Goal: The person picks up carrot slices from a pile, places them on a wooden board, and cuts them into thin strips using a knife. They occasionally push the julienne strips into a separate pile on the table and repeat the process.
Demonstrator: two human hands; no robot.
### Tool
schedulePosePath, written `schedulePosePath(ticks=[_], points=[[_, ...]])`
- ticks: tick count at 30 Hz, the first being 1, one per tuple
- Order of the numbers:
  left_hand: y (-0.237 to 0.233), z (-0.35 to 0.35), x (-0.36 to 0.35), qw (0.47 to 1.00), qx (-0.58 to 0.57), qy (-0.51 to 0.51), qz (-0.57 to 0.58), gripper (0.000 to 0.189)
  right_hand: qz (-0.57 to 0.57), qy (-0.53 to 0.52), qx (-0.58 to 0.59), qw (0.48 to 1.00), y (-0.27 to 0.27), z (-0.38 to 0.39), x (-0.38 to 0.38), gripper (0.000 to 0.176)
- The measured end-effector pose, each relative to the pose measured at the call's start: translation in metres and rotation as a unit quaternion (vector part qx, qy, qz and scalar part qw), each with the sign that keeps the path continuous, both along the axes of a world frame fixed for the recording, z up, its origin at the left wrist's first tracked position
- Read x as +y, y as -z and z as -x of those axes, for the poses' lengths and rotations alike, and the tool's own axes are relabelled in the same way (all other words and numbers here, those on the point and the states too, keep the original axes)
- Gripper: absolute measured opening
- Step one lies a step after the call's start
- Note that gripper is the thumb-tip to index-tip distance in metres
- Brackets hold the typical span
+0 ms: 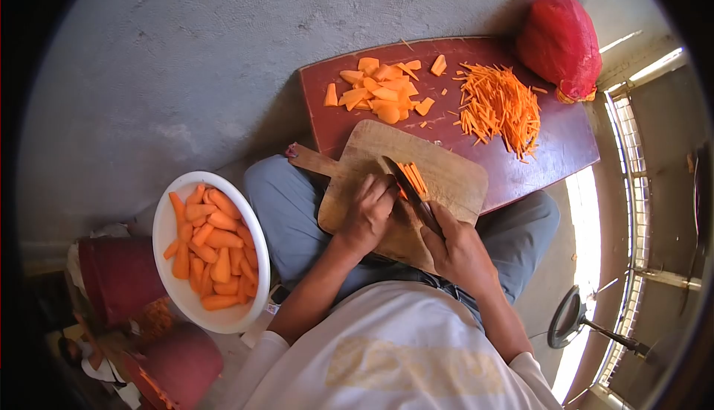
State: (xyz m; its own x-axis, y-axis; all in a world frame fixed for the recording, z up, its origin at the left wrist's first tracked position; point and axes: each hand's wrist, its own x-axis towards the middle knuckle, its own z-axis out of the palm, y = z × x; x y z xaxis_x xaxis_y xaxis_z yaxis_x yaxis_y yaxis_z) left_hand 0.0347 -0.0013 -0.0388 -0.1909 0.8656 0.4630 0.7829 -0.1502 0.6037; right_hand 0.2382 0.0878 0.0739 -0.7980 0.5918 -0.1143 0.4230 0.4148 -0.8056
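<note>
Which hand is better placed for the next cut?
Right, I'd judge: the right hand has the knife in its grip, beside cut strips on the board. The left hand is curled on the knife's other side, likely better for steadying.

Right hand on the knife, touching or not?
Touching. The head view shows the right hand gripping the rear end of the knife, with no gap between them.
</note>
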Motion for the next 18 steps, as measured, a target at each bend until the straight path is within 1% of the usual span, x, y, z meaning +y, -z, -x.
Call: schedulePosePath(ticks=[3,6,9,12,15,18], points=[[-0.003,-0.003,0.0,1.0,-0.016,-0.004,0.017,0.021,-0.05,0.015,-0.008,0.999,0.019,0.003,-0.009,0.045],[-0.004,0.0,-0.001,1.0,-0.001,0.004,0.007,0.021,-0.045,0.003,-0.007,0.999,0.013,0.008,-0.005,0.045],[0.001,0.004,-0.002,1.0,0.011,0.004,-0.021,0.021,0.021,0.003,0.006,1.0,0.002,0.001,-0.005,0.043],[0.0,0.002,-0.002,1.0,0.01,-0.009,-0.01,0.022,-0.023,0.014,-0.035,0.999,0.014,0.004,-0.011,0.042],[0.002,0.003,-0.002,0.999,0.009,-0.012,-0.028,0.017,-0.055,-0.002,-0.006,0.998,0.008,0.011,-0.006,0.044],[0.004,0.0,0.002,0.995,-0.057,-0.058,-0.049,0.015,-0.051,0.031,0.055,0.997,0.011,0.001,0.002,0.043]])
